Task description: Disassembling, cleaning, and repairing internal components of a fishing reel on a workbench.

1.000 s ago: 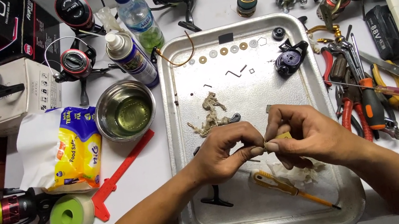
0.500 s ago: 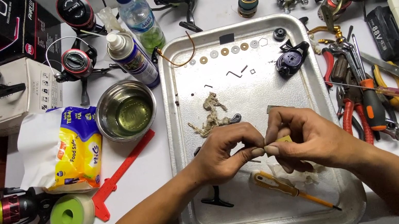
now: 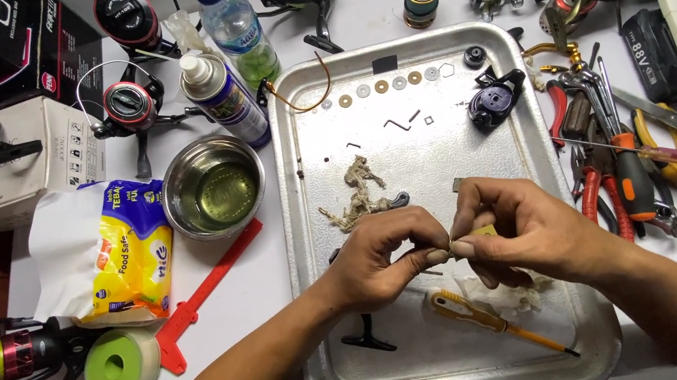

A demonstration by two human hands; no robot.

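Over the metal tray (image 3: 316, 219), my left hand (image 3: 383, 259) and my right hand (image 3: 521, 230) meet fingertip to fingertip. Between them they pinch a small brass-coloured part (image 3: 461, 245), mostly hidden by the fingers. Just below my right hand lie a yellow-handled screwdriver (image 3: 480, 318) and crumpled paper (image 3: 516, 293). A dirty wad of rag (image 3: 357, 196) sits just above my left hand. A black reel handle (image 3: 366, 336) lies near my left wrist.
The tray's far end holds a row of washers (image 3: 386, 86) and a black reel part (image 3: 495, 99). A steel bowl of liquid (image 3: 213, 186), spray can (image 3: 224, 100), bottle (image 3: 236, 23) and yellow packet (image 3: 122, 251) stand left. Pliers and screwdrivers (image 3: 627, 167) crowd the right. Several fishing reels (image 3: 18, 358) lie around.
Both hands have stayed together over the tray, shifting only slightly while working the small part between the fingertips.
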